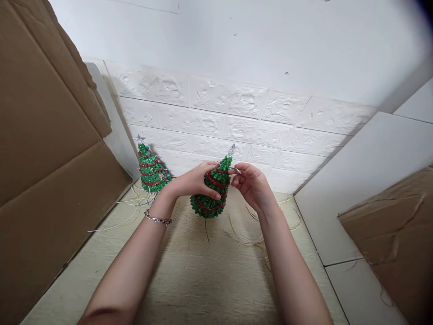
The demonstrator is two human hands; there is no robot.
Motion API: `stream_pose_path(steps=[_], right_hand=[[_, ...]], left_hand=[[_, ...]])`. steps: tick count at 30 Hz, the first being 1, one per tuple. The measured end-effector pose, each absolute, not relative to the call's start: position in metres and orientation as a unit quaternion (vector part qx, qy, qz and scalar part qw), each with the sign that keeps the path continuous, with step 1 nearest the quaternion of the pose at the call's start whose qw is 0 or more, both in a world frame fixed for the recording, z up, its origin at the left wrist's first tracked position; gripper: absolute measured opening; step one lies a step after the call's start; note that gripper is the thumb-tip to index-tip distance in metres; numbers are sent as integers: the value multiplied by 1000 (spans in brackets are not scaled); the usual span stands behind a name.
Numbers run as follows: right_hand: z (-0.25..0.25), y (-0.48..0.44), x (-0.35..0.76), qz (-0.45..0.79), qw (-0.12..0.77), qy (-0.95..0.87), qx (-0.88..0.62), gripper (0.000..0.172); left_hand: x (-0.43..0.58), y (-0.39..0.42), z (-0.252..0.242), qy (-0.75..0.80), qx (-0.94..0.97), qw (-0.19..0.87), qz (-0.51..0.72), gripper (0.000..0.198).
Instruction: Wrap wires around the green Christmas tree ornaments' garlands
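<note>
My left hand (194, 182) is wrapped round a small green tinsel Christmas tree (211, 201) with a red garland spiralling round it and a clear star on top. It holds the tree tilted above a pale wooden surface (189, 271). My right hand (249, 183) sits just right of the tree near its top, fingers pinched on a thin silvery piece at the tree's side. A second, similar tree (151, 170) stands upright to the left, against the white wall. A bracelet is on my left wrist.
Large brown cardboard sheets (43, 149) lean on the left. White panels (365, 180) and more cardboard (395, 234) lie on the right. A white brick-pattern wall (237, 117) closes the back. Thin loose strands (250, 234) are scattered on the surface.
</note>
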State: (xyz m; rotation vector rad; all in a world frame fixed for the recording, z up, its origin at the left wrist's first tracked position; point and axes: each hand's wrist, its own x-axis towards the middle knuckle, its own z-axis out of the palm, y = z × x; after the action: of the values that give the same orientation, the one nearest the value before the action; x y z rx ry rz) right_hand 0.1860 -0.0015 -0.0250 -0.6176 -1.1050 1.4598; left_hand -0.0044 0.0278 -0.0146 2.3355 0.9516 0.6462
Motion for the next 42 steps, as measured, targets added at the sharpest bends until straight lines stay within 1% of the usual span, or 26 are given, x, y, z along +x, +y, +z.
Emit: stream_pose_path(steps=[3, 10, 12, 17, 20, 23, 25, 29, 31, 33, 36, 40, 42], right_hand=[[-26, -3, 185, 592, 590, -471, -283, 38], [-26, -3, 185, 563, 620, -472, -276, 39], [-27, -2, 185, 562, 614, -476, -284, 42], [-32, 1, 188, 561, 561, -517, -321, 48], [-32, 2, 193, 542, 558, -532, -335, 49], [-29, -2, 198, 545, 548, -554, -309, 61], [-27, -5, 201, 562, 521, -575, -285, 63], [-24, -11, 205, 594, 436, -630, -245, 52], [-21, -15, 207, 595, 410, -649, -238, 47], [-17, -20, 208, 586, 407, -659, -239, 42], [-9, -29, 207, 573, 420, -659, -247, 36], [-1, -35, 203, 577, 440, -629, -278, 41], [0, -34, 201, 560, 456, -624, -298, 41]], left_hand=[[-3, 28, -16, 337, 873, 259, 240, 72], [1, 26, -14, 315, 883, 252, 239, 70], [2, 25, -13, 307, 886, 255, 236, 69], [4, 25, -14, 272, 890, 287, 226, 70], [5, 27, -15, 248, 889, 317, 220, 72], [6, 28, -17, 204, 887, 356, 210, 72], [7, 27, -18, 190, 878, 392, 197, 76], [10, 23, -21, 184, 850, 469, 155, 96], [12, 20, -22, 158, 824, 528, 129, 103], [12, 18, -23, 130, 795, 584, 98, 106], [10, 17, -23, 124, 767, 625, 78, 106], [7, 18, -24, 118, 749, 647, 80, 103], [8, 20, -26, 116, 744, 652, 92, 102]])
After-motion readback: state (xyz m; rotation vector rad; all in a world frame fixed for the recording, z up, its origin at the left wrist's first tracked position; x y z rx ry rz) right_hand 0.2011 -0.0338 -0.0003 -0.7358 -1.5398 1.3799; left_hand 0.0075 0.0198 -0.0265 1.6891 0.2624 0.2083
